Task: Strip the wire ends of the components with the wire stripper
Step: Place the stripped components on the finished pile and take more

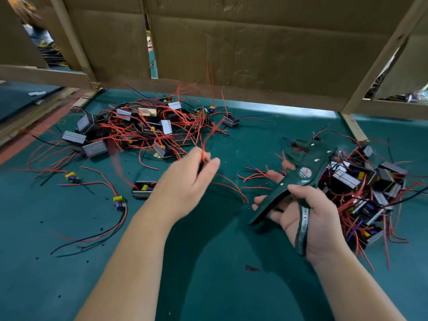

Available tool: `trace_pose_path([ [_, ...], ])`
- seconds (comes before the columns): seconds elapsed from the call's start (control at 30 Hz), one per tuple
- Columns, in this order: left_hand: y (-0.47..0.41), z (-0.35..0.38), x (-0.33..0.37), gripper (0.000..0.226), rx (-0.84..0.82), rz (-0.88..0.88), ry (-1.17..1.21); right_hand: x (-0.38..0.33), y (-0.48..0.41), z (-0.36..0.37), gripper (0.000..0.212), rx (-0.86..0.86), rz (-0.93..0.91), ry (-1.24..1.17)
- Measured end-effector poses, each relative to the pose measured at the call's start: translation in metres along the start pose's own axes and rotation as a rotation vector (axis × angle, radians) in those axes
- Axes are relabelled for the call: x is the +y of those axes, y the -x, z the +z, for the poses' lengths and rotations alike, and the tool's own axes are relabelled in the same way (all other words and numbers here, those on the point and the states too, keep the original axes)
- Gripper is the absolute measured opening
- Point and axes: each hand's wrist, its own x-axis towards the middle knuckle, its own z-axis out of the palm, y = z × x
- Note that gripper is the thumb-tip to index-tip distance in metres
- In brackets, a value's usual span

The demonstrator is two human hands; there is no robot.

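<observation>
Pinching a red wire (209, 135) between thumb and curled fingertips, our left hand (185, 181) hovered over the middle of the counter (208, 262). The wire smeared upward in a blur, so we could not tell what it belonged to. Over on the other side, our right hand (310, 218) had the wire stripper (301, 174): grip wrapped on it, thumb across the upper handle, fingers curled beneath, the lower handle lying along the palm. The handles stood spread apart and the head pointed toward the far edge.

A big heap of components (143, 128) sat toward the far left of the counter, black boxes tangled in red leads, close to the cardboard wall (231, 42) along the far edge. A second heap (361, 188) crowded the right edge, just beside the stripper hand. Toward the left edge lay loose ones: a boxed component (142, 189) just beside our left wrist, and a small board (119, 201) with yellow and blue parts, trailing red and black leads toward the near edge. Specks of red insulation dotted the green surface near the stripper.
</observation>
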Motion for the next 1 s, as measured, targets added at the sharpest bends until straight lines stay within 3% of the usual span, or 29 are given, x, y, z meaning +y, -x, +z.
trace_pose_path([
  [0.07, 0.002, 0.002, 0.0, 0.045, -0.148, -0.058, -0.098, -0.001, 0.0, 0.003, 0.045, -0.028, 0.083, -0.07],
  [0.13, 0.003, 0.001, -0.001, 0.045, -0.161, -0.097, -0.123, -0.003, 0.001, 0.006, 0.031, -0.026, 0.111, -0.064],
  [0.27, 0.001, -0.006, -0.005, 0.041, 0.019, -0.218, -0.121, -0.003, -0.001, 0.006, 0.03, 0.046, 0.08, -0.044],
  [0.37, -0.001, -0.012, -0.01, 0.044, 0.177, -0.36, -0.292, -0.002, -0.001, 0.004, 0.027, 0.05, 0.071, -0.008],
  [0.47, -0.001, -0.019, -0.014, 0.046, 0.263, -0.534, -0.456, -0.003, 0.0, 0.004, 0.044, 0.038, 0.053, 0.019],
  [0.57, 0.0, -0.021, -0.011, 0.044, 0.406, -0.467, -0.528, -0.005, 0.001, 0.004, 0.041, 0.026, 0.036, -0.017],
  [0.67, 0.0, -0.019, 0.0, 0.028, 0.506, -0.175, -0.195, -0.006, 0.003, 0.004, 0.041, -0.022, 0.053, -0.053],
  [0.77, 0.002, -0.013, 0.014, 0.024, 0.412, -0.009, 0.136, -0.005, 0.005, 0.007, 0.041, -0.084, 0.092, -0.094],
  [0.9, 0.004, -0.004, 0.019, 0.037, 0.309, 0.025, 0.351, -0.003, 0.005, 0.008, 0.058, -0.129, 0.105, -0.111],
  [1.0, 0.003, 0.0, 0.02, 0.039, 0.291, -0.011, 0.367, -0.003, 0.006, 0.009, 0.065, -0.144, 0.092, -0.115],
])
